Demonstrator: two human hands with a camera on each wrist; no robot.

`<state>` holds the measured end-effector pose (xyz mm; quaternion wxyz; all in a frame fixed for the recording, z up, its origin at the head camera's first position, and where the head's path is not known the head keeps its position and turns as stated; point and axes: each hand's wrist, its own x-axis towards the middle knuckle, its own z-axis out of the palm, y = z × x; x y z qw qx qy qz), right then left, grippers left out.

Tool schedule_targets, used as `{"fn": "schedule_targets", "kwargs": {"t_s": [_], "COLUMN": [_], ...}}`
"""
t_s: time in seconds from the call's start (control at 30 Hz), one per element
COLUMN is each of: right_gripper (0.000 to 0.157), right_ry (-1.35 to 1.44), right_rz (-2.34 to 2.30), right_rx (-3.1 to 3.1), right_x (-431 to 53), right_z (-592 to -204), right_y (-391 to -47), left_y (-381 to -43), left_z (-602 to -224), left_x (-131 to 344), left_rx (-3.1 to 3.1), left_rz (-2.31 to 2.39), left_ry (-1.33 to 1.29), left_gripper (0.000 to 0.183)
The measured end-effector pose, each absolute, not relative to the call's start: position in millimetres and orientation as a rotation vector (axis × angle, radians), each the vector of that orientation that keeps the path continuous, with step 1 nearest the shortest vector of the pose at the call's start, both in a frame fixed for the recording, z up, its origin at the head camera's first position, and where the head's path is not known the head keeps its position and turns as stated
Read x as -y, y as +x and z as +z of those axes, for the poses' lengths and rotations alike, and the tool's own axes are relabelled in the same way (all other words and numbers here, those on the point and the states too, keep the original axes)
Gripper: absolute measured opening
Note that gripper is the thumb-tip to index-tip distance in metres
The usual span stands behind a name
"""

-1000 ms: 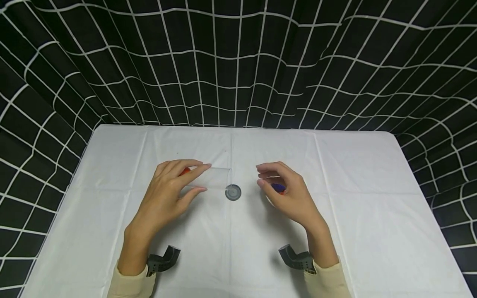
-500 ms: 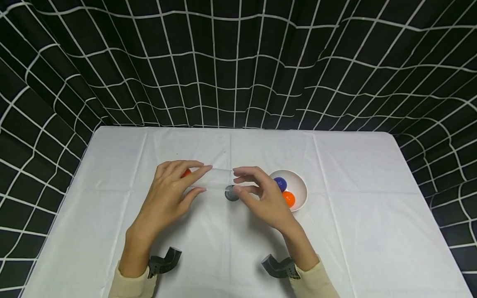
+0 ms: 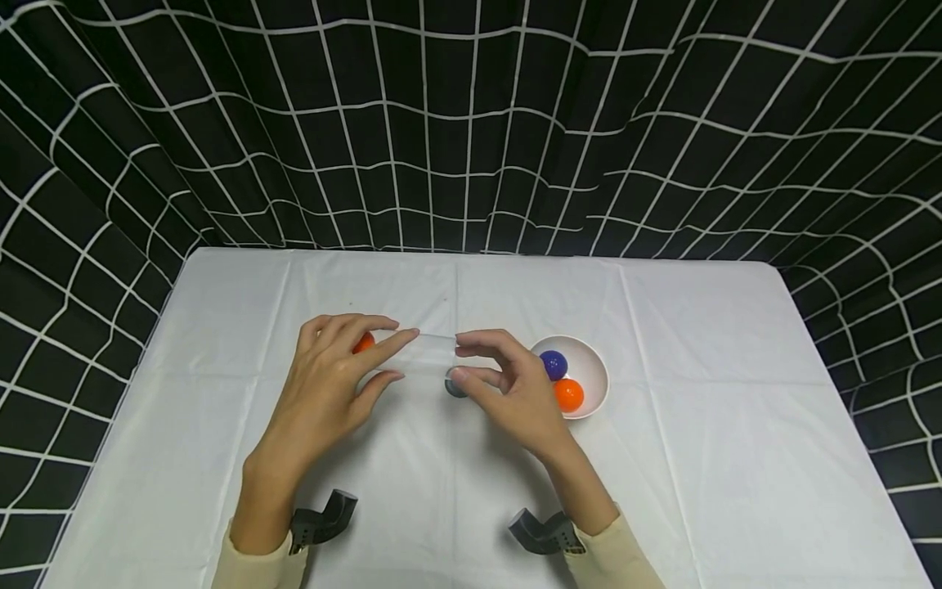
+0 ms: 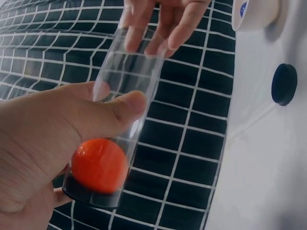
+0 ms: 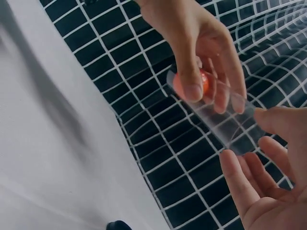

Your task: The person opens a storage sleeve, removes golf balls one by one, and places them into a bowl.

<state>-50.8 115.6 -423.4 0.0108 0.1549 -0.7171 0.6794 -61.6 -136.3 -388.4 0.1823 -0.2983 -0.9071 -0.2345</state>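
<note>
A clear plastic tube (image 3: 425, 353) lies roughly sideways above the table, gripped by my left hand (image 3: 331, 368) between thumb and fingers. Inside it, against the dark closed end, sits an orange-red ball (image 4: 100, 165). My right hand (image 3: 515, 393) holds the tube's other end, thumb on one side and fingers on the other. In the right wrist view that end (image 5: 242, 136) looks uncapped. A round dark grey cap (image 4: 284, 85) rests on the table below; in the head view the right hand's fingertips partly hide it.
A white bowl (image 3: 594, 372) stands right of the right hand, with a blue ball (image 3: 553, 365) and an orange ball (image 3: 568, 395) in it. White cloth covers the table (image 3: 721, 425). A black curtain (image 3: 471, 123) with a white grid surrounds the back and sides.
My right hand has moved left from over the bowl to the tube's end and now holds it, uncovering the bowl with its two balls. The left hand has hardly moved.
</note>
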Motion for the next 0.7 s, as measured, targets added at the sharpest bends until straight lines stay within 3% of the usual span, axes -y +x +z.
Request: {"fn": "schedule_targets", "kwargs": {"t_s": [0.7], "right_gripper": [0.046], "right_ry": [0.415], "right_rz": [2.265], "right_rx": [2.256], "right_x": [-116.6], "right_z": [-426.1], "right_y": [-52.6], "left_y": [-61.0], "left_z": [-388.3], "left_x": [137.3], "left_rx": [2.576], "left_rz": [-0.657], "left_ry": [-0.813], "left_gripper": [0.051]}}
